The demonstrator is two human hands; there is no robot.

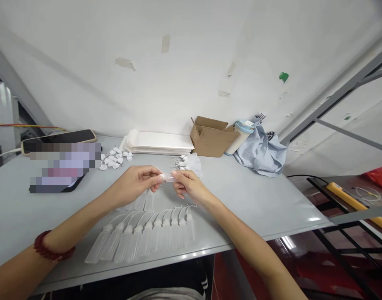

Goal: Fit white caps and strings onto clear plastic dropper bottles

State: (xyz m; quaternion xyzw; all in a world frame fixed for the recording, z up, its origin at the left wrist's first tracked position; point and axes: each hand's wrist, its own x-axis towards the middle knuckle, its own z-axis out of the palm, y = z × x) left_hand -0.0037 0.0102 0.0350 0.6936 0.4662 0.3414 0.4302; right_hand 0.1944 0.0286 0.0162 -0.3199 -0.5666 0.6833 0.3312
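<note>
Over the middle of the table, my left hand (139, 181) and my right hand (191, 183) meet at a small translucent plastic bottle (170, 178). My left fingers pinch its white cap end, while the right thumb and fingers grip its body; it lies roughly level. Below the hands, a row of similar bottles (143, 239) with thin curved spouts lies near the front edge. More bottles (143, 203) lie partly hidden under my left hand. Loose white caps (114, 158) are heaped to the left, and further capped bottles (189, 161) are piled behind my right hand.
At the back stand a stack of white flat packs (161, 142), an open cardboard box (211, 139), a blue-lidded cup (239, 139) and a light blue cloth bag (262, 152). Two phones (59, 141) lie at left, one screen blurred. A metal frame rises at right.
</note>
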